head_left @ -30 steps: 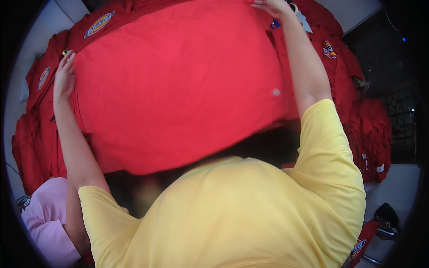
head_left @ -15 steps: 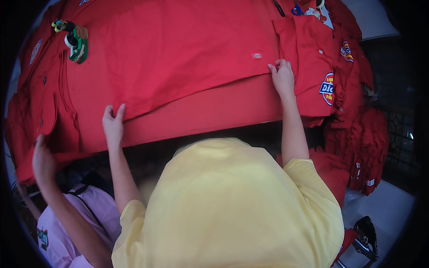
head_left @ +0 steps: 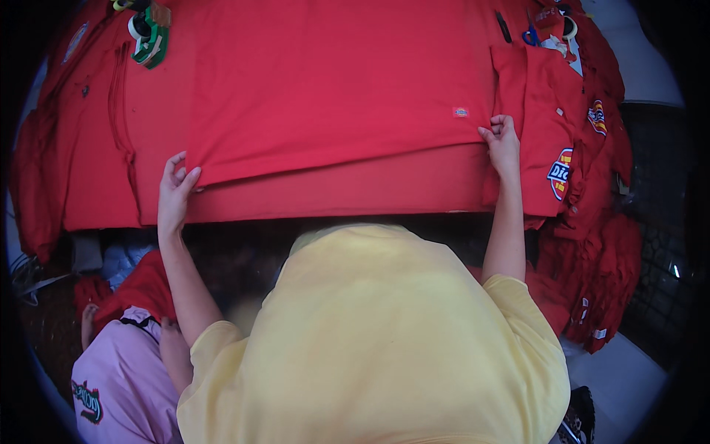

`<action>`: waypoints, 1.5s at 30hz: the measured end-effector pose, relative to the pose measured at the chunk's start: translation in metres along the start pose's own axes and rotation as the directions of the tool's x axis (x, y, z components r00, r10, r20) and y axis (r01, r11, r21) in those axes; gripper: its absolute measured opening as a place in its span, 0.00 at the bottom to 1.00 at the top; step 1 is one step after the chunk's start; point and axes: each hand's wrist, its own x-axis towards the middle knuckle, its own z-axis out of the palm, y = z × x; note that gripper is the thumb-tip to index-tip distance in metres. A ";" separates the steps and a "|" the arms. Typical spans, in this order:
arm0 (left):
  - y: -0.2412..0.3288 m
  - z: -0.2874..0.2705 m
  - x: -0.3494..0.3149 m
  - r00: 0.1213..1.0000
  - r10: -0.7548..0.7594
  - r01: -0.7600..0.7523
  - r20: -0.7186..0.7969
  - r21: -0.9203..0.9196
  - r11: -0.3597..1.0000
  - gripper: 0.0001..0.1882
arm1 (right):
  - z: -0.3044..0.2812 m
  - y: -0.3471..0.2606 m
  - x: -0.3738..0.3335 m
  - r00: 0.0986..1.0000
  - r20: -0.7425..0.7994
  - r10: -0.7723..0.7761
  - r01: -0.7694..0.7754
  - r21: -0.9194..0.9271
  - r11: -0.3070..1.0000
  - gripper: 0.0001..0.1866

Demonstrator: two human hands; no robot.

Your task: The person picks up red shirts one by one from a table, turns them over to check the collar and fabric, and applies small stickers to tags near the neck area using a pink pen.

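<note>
A wide piece of red garment (head_left: 333, 81), with a small label near its right hem corner, lies flat over the red-covered table (head_left: 355, 191). Its left hem corner is pinched between the thumb and fingers of my left hand (head_left: 176, 189). At the right corner of the same hem, my right hand (head_left: 504, 148) pinches the cloth, just below the label. The hem stretches between my hands, slightly higher at the right, a little back from the table's front edge. Beside my right hand lies a folded red garment (head_left: 534, 96) with a large emblem.
Folded red garments (head_left: 96, 152) lie at the left, near a green tape dispenser (head_left: 151, 43). Blue-handled scissors (head_left: 530, 36) and a tape roll (head_left: 569, 28) sit at the back right. More red garments (head_left: 592, 274) hang below. A co-worker in pink (head_left: 126, 377) handles red cloth (head_left: 144, 292) at lower left.
My hands have moved farther apart, and the hem looks straighter and smoother. The co-worker's arm has dropped from the table's left edge, and red cloth now lies in front of that person.
</note>
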 end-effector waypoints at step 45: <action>-0.022 0.056 0.007 0.786 0.618 -0.333 -0.022 0.827 0.453 0.28 | 0.017 -0.016 -0.078 0.803 0.030 -0.595 0.593 -0.143 0.793 0.25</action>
